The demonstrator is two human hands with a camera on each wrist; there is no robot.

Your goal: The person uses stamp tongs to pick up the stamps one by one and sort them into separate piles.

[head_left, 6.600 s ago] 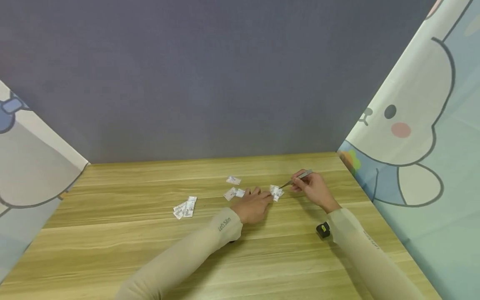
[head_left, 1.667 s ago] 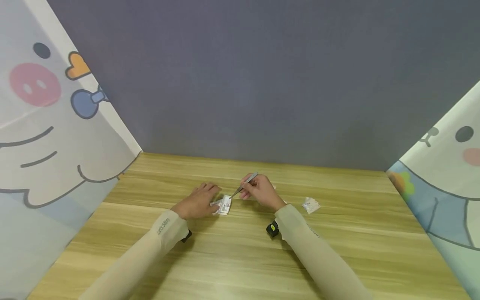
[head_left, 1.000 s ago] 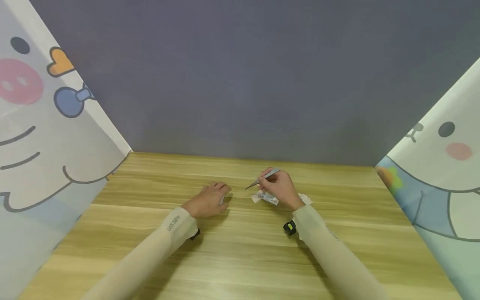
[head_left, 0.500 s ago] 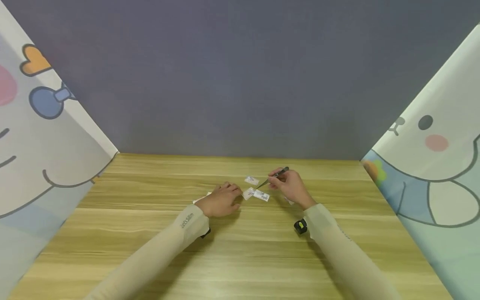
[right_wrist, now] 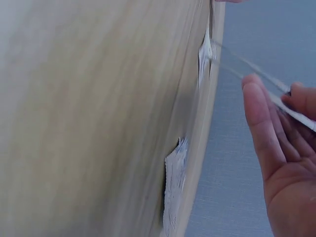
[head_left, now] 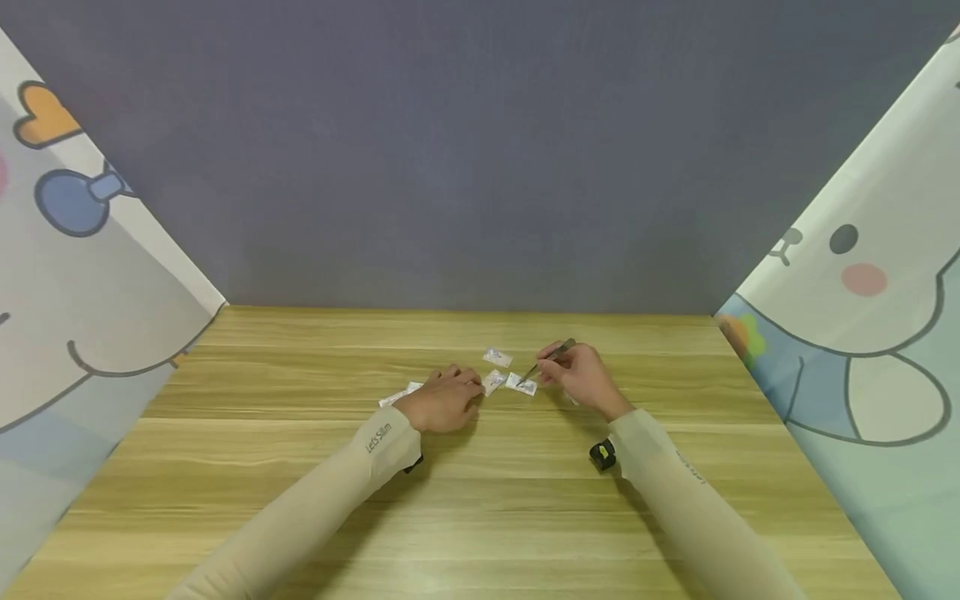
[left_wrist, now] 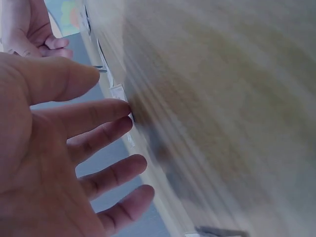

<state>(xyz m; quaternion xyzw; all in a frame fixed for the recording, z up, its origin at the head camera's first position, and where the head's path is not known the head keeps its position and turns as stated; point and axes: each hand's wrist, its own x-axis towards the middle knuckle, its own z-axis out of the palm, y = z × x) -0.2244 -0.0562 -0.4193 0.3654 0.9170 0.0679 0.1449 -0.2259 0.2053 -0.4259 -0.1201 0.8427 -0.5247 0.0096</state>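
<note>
left to right on the yellow-brown wood-grain desk [head_left: 480, 525]: white printed packets [head_left: 396, 397] partly behind the left hand [head_left: 444, 402]; its grip is relaxed, fingers spread, holding nothing, beside a small white rectangular packet [head_left: 493, 382]. second such packet [head_left: 497, 357] lies farther back. third packet [head_left: 528, 388] lies under the tips of slim grey metal tweezers [head_left: 559, 350], pinched in the right hand's [head_left: 588, 382] grip.

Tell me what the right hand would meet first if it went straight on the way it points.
Likely the white slip by the tips of the tweezers in the right hand; whether they touch it is unclear.
</note>
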